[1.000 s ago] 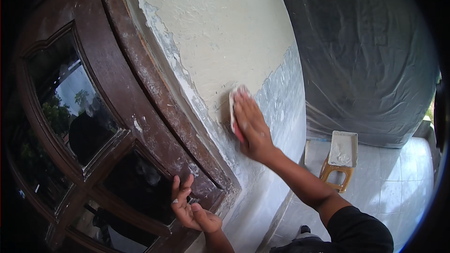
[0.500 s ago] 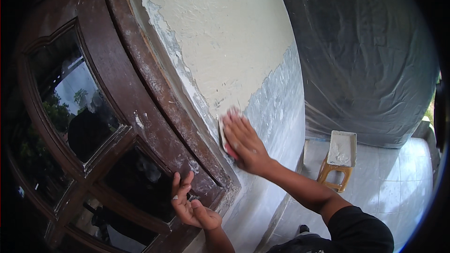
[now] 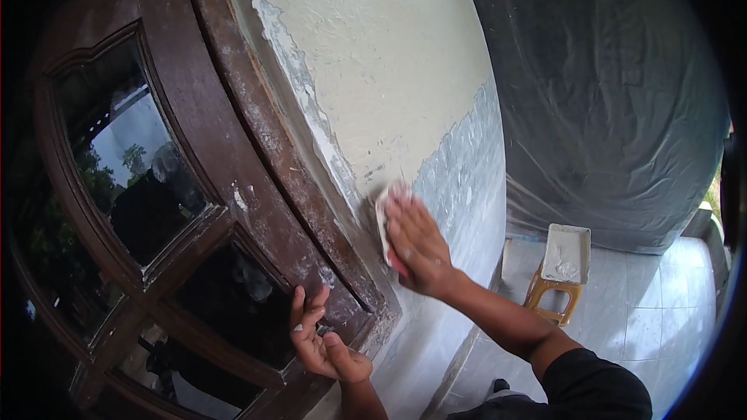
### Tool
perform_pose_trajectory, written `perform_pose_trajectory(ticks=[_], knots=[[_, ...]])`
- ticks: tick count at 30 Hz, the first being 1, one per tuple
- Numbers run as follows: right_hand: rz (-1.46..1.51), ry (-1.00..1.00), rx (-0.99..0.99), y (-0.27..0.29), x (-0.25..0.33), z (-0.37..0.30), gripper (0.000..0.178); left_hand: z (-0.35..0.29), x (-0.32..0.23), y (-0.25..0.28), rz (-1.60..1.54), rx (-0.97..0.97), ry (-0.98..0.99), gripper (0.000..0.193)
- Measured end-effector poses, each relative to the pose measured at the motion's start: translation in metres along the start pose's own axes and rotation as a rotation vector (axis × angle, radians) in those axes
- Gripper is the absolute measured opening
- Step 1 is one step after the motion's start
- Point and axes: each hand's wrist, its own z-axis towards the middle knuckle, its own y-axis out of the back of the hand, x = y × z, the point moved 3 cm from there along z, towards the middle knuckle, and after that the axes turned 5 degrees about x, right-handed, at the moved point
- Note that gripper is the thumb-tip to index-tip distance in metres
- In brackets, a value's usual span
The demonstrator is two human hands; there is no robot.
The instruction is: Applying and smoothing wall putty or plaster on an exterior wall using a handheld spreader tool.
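My right hand (image 3: 420, 245) is closed on a plastering trowel (image 3: 383, 222), a pale flat blade with a bit of red showing under the palm. The blade lies against the wall at the lower tip of a cream patch of wet filler (image 3: 381, 70); my fingertips are blurred. Around the patch the wall (image 3: 463, 163) is bare, mottled grey-white. Beside the lower part of the brown wooden door (image 3: 194, 272), my left hand (image 3: 331, 346) is raised, palm up, its fingers loosely bent and apart. Nothing shows in it, and a speck of filler sits on a finger.
A tray of filler (image 3: 566, 255) rests on a yellow-brown stool (image 3: 554, 299) to the right, on the tiled floor (image 3: 607, 342). Dark plastic sheeting (image 3: 599, 101) covers something large behind it. Glass panes (image 3: 132, 155) in the door reflect trees and a person.
My right hand and the trowel have shifted slightly right and down along the wall edge. My left hand keeps nearly the same pose. The whole view has shifted a little.
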Motion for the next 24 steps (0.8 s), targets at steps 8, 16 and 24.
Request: perform_pose_trajectory(ticks=[8, 16, 24], knots=[[-0.009, -0.017, 0.049, -0.008, -0.001, -0.015, 0.049, 0.001, -0.001, 0.001, 0.008, 0.003, 0.014, 0.033], [-0.023, -0.117, 0.022, -0.016, -0.001, -0.030, 0.051, 0.000, -0.002, 0.001, -0.029, 0.002, 0.027, 0.034], [-0.045, -0.139, 0.027, -0.012, -0.007, -0.023, 0.057, -0.001, -0.003, -0.002, 0.008, 0.004, 0.014, 0.035]])
